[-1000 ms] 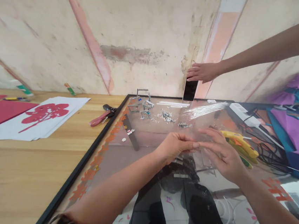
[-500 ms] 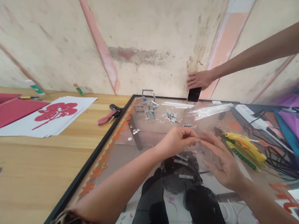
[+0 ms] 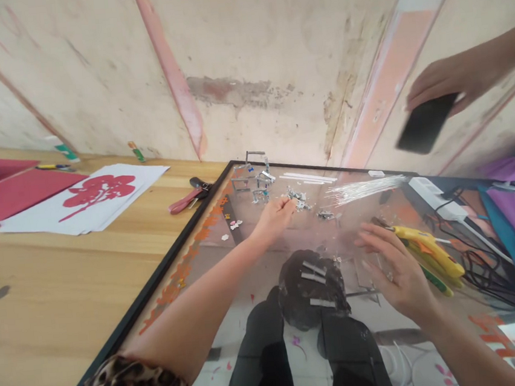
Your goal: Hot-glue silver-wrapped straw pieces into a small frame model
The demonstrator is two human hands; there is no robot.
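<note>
My left hand (image 3: 277,216) reaches over the glass tabletop (image 3: 264,265) beside a small heap of silvery bits (image 3: 300,198). Its fingertips are pinched together, and whatever is between them is too small to make out. My right hand (image 3: 397,273) hovers over the glass with fingers spread and nothing visible in them. Just right of it lies a yellow glue gun (image 3: 429,248), partly over a green-handled tool (image 3: 438,282). Little silvery wire frames (image 3: 256,178) stand at the back left of the glass. A fan of thin wires (image 3: 366,190) lies farther right.
At upper right another person's hand (image 3: 460,79) holds a dark phone (image 3: 428,123). A white power strip (image 3: 438,200) and black cables (image 3: 484,274) lie on the right. On the wooden table (image 3: 66,284) are papers with a red flower (image 3: 102,193) and pink-handled scissors (image 3: 185,201).
My hands have come apart: the left moved away and leftward to the silvery heap, the right slightly rightward. The other person's hand lifted the phone off the glass and to the right.
</note>
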